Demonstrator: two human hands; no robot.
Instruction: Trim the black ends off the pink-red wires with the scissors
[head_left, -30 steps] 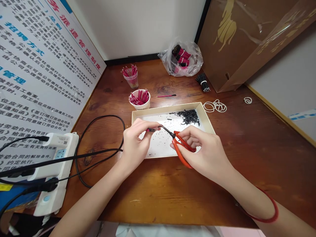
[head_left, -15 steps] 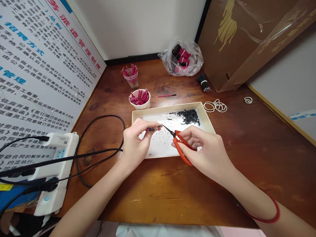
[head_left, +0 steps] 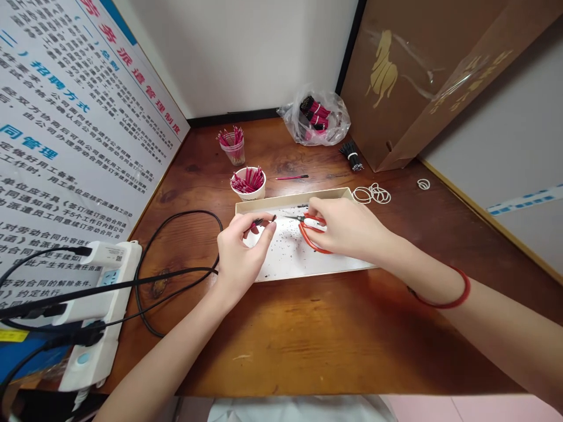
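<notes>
R hand [head_left: 347,230] half-closed on red scissors [head_left: 310,233] (L hand [head_left: 243,251] pinching wire [head_left: 257,222])

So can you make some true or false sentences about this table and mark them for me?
1. The right hand holds the red scissors. True.
2. The left hand pinches a short wire above the tray. True.
3. The white cup is full of black wires. False: it holds red wires.
4. The red bangle is on the left wrist. False: it is on the right wrist.
5. Rubber bands lie on the table beside the tray. True.
</notes>
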